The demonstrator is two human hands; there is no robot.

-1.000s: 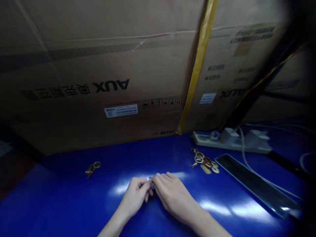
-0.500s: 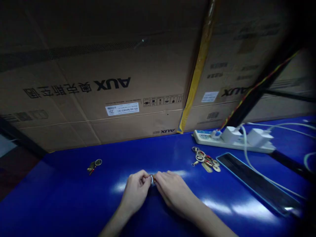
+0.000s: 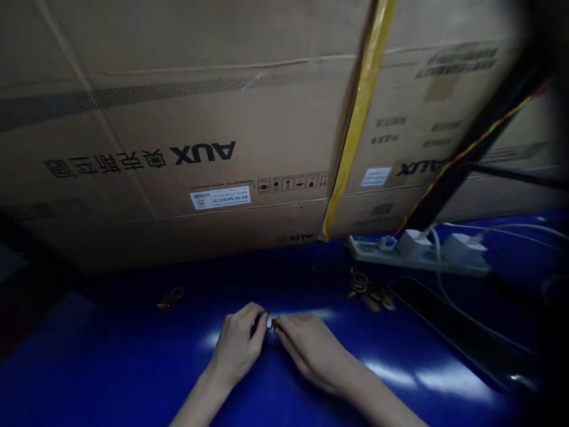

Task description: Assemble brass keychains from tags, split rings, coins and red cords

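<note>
"Where's the piece?"

"The small piece (image 3: 269,321) is between the two hands, just above or on the table (image 3: 133,367); I can't tell which. A pale, shiny bit shows, and the fingers cover most of the rest."

"How is the left hand (image 3: 236,343) set?"

"It comes in from the near edge, back of the hand up, fingers curled, with thumb and forefinger pinched on the piece."

"And the right hand (image 3: 310,346)?"

"Lower and flatter, slanting in from the near right. Its fingers lie together, tips closed on the piece's other side. The thumb is hidden, so I can't tell its place. The fingertips of both hands nearly meet."

"What's around them?"

"A small keyring (image 3: 165,302) lies off to the left, well apart. Beyond the right hand there's a bunch (image 3: 372,293) of metal tags and rings, dim and blurred, with a phone (image 3: 453,323) just beside it. A white cable (image 3: 471,323) runs from the power strip (image 3: 373,254) along the phone's far edge."

"Anything in the way?"

"Big cartons (image 3: 195,118), their print upside down, wall off the far side, with yellow tape (image 3: 355,130) down one edge."
</note>
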